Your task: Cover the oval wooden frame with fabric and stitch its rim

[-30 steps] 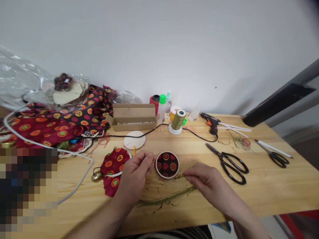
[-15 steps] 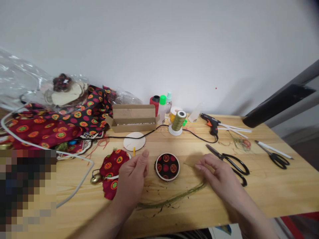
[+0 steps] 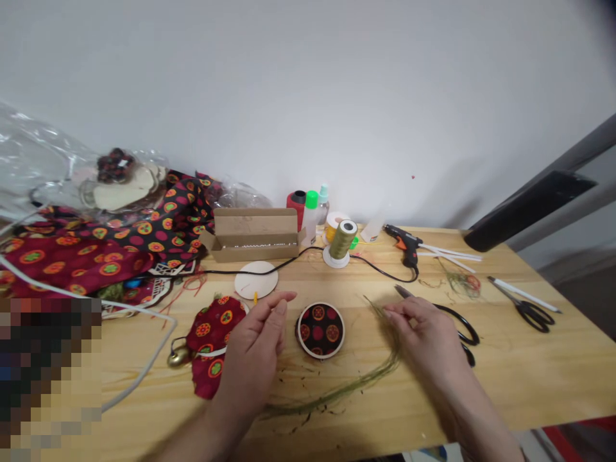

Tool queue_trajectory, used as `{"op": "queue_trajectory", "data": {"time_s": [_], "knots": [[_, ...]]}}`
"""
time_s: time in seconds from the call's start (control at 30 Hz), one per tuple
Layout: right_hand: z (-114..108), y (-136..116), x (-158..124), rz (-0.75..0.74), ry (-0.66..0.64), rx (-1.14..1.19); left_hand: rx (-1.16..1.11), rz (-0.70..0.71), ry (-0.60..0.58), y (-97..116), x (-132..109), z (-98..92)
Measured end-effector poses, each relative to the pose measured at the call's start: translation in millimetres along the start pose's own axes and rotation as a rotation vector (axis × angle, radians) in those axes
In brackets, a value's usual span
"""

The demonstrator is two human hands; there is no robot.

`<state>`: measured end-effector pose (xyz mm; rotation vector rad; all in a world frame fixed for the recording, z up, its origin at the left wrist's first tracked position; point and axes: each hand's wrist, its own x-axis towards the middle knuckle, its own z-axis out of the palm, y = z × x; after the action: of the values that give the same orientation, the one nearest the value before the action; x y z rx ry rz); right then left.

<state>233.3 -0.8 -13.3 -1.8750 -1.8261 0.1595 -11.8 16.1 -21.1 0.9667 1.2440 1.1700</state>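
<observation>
A round disc covered in black fabric with red and orange dots [image 3: 321, 330] lies on the wooden table [image 3: 520, 366] between my hands. My left hand [image 3: 257, 346] hovers just left of it, thumb and forefinger pinched together; what they hold is too fine to see. My right hand [image 3: 428, 337] rests to the right, fingers pinched on a bundle of olive-green threads [image 3: 356, 384] that trails down and left across the table. Under my left hand lies a red patterned fabric piece [image 3: 212, 340] with a brass bell [image 3: 178, 356].
Large black scissors [image 3: 462, 330] lie partly under my right hand; smaller scissors [image 3: 527, 308] sit far right. A glue gun [image 3: 407, 244], an olive thread spool [image 3: 342, 240], bottles [image 3: 310, 212], a cardboard box [image 3: 255, 232], a plain wooden disc [image 3: 256, 280] and piled patterned cloth [image 3: 96, 247] fill the back.
My right hand has moved right and back from beside the disc toward the black scissors, drawing the green threads along. My left hand has lifted slightly, its fingers pinching.
</observation>
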Motion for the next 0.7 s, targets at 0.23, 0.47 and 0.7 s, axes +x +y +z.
{"op": "queue_trajectory", "data": {"time_s": [0.23,0.47,0.7], "knots": [[3,-3,1,0.081,0.037,0.008,0.022,-0.013,-0.006,2,-1,0.4],[-7,-12,6,0.009,0.085,-0.014,-0.001,-0.026,0.016,3,-1,0.7],[-13,-41,25,-0.277,-0.124,0.146,-0.103,0.041,0.045,4,3,3.5]]}}
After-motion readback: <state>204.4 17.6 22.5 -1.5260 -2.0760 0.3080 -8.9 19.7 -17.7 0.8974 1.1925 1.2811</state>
